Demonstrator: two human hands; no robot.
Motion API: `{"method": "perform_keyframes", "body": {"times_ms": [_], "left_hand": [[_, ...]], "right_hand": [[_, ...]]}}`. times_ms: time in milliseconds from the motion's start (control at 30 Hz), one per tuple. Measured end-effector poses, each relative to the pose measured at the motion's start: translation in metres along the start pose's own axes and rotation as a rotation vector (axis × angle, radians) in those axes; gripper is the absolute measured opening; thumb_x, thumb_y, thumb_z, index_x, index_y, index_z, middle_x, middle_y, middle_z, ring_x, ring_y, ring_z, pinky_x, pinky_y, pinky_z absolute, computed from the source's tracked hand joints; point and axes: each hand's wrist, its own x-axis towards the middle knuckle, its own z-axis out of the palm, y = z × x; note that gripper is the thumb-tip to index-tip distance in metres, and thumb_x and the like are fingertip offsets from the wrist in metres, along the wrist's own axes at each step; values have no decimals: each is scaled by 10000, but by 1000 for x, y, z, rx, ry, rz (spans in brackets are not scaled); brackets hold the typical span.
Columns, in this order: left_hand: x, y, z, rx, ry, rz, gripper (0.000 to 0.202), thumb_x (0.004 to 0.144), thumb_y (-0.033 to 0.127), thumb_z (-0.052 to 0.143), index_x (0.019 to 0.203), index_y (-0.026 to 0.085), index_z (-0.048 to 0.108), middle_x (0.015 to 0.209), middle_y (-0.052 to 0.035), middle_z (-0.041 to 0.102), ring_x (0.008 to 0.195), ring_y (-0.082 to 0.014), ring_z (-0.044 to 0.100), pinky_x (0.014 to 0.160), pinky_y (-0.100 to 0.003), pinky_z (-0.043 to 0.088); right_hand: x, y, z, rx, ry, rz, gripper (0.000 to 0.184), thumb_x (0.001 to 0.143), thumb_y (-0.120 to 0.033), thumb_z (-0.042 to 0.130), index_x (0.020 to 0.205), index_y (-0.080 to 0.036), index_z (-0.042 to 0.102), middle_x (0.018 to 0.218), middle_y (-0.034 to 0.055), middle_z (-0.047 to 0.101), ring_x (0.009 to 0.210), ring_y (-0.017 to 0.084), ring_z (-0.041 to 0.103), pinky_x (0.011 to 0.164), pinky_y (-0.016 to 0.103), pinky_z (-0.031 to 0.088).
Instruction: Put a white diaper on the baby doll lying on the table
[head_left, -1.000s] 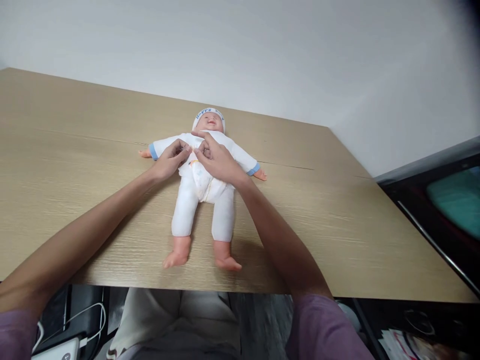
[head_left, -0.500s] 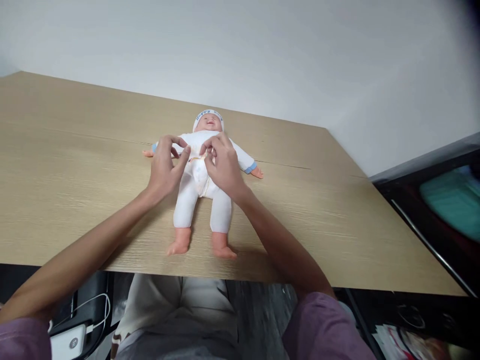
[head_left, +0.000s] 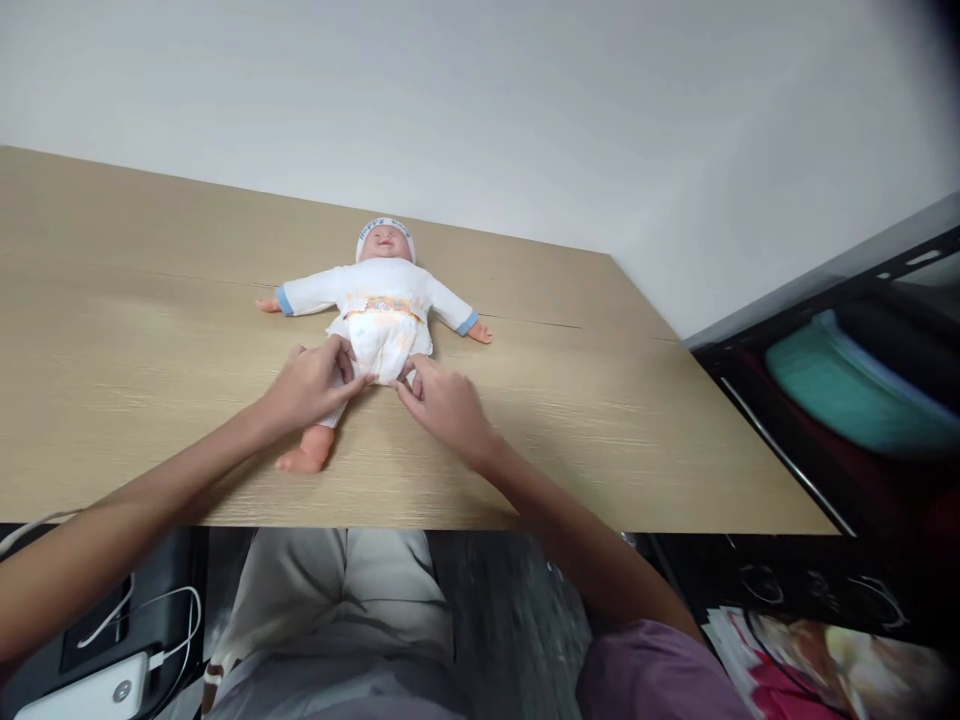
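A baby doll (head_left: 385,242) in a white suit with blue cuffs and a lettered cap lies on its back on the wooden table. Around its hips is a white diaper (head_left: 379,330) with an orange patterned waistband. My left hand (head_left: 311,385) is at the diaper's lower edge on the left, its thumb and fingers closed on the edge by the doll's thigh. On the other side, my right hand (head_left: 446,405) pinches the diaper's leg edge. The doll's leg on the right is hidden behind my right hand; the left foot shows beneath my left hand.
The wooden table (head_left: 150,400) reaches back to a pale wall (head_left: 450,100). At lower left, a white power bank (head_left: 90,690) with a cable rests on a black chair. A dark unit with a teal thing (head_left: 847,385) stands at right, and papers (head_left: 780,660) lie below.
Both my hands have moved from the diaper's waistband down to its leg edges. The waistband is now uncovered. The doll's visible leg points further outward, and the camera view has shifted.
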Motion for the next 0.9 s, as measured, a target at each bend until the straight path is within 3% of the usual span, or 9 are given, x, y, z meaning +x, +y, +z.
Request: {"method": "perform_keyframes", "body": {"times_ms": [133, 233, 333, 467, 600, 733, 900], "left_hand": [[14, -3, 4, -6, 7, -4, 503, 1001, 704, 727, 875, 236, 593, 752, -5, 719, 655, -210, 623, 719, -361, 412], [14, -5, 6, -12, -12, 58, 473, 1028, 625, 722, 816, 224, 588, 727, 17, 694, 658, -187, 606, 795, -371, 419], [10, -8, 6, -3, 18, 124, 416, 1051, 541, 707, 818, 210, 609, 856, -7, 733, 818, -214, 671, 928, -408, 419], [8, -11, 8, -32, 70, 175, 282, 1041, 487, 709, 987, 211, 719, 1195, -84, 742, 1078, -280, 694, 1008, -446, 451], [10, -9, 9, -74, 74, 198, 275, 1045, 467, 678, 968, 205, 701, 1290, -122, 719, 1143, -304, 682, 1026, -451, 494], [10, -6, 9, -82, 43, 218, 293, 1068, 473, 634, 935, 213, 652, 1195, -104, 734, 1100, -295, 678, 976, -434, 476], [9, -2, 13, 8, 38, 117, 307, 1043, 508, 624, 950, 218, 589, 895, -31, 678, 936, -278, 630, 950, -460, 381]], "right_hand": [[7, -6, 14, -129, 40, 33, 188, 1139, -383, 681, 1043, -225, 715, 969, 58, 760, 813, 230, 672, 697, 335, 405], [2, -5, 23, -103, 89, 12, 174, 1139, -368, 682, 1040, -232, 728, 1075, 57, 766, 866, 223, 690, 716, 331, 422], [-3, -2, 27, -63, 147, -28, 134, 1134, -356, 689, 1102, -237, 740, 1218, 66, 765, 948, 236, 720, 763, 342, 465], [-6, -2, 30, -40, 200, -49, 122, 1136, -327, 663, 1159, -229, 732, 1276, 89, 758, 1055, 272, 734, 863, 369, 516], [-7, -7, 31, -18, 206, -49, 121, 1133, -309, 619, 1149, -229, 707, 1288, 113, 764, 1118, 301, 724, 932, 399, 529], [-4, -11, 30, -7, 169, -11, 112, 1114, -332, 625, 1126, -232, 673, 1163, 109, 792, 1063, 315, 730, 909, 404, 523], [-1, -9, 33, 82, 172, 77, 197, 1063, -399, 671, 1175, -243, 626, 1108, 100, 791, 1008, 323, 742, 870, 405, 525]]}}
